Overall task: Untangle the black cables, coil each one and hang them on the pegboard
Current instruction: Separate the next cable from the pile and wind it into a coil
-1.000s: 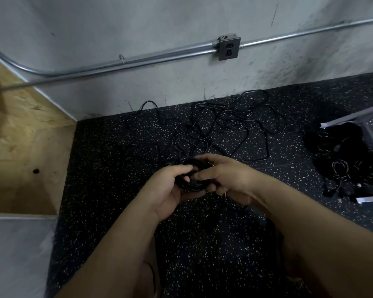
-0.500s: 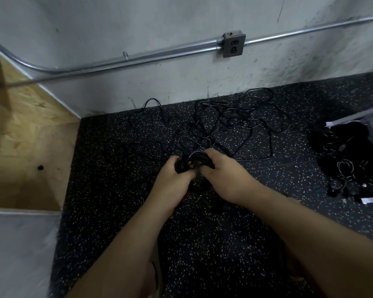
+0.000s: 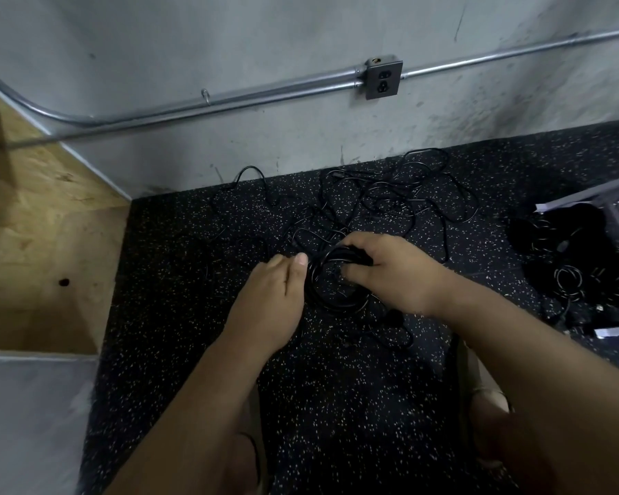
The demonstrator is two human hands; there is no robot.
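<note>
Down on the floor [image 3: 193, 334], right hand [image 3: 390, 273] grips the coil [image 3: 340, 307], left hand [image 3: 268, 301] flat beside it; next wrap probably needs slack.

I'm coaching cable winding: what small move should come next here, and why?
Probably the left hand should pull in more slack and lay another loop onto the coil. The right hand grips the coil's top, the left hand lies open beside it, and loose cable trails to the tangle behind.
</note>
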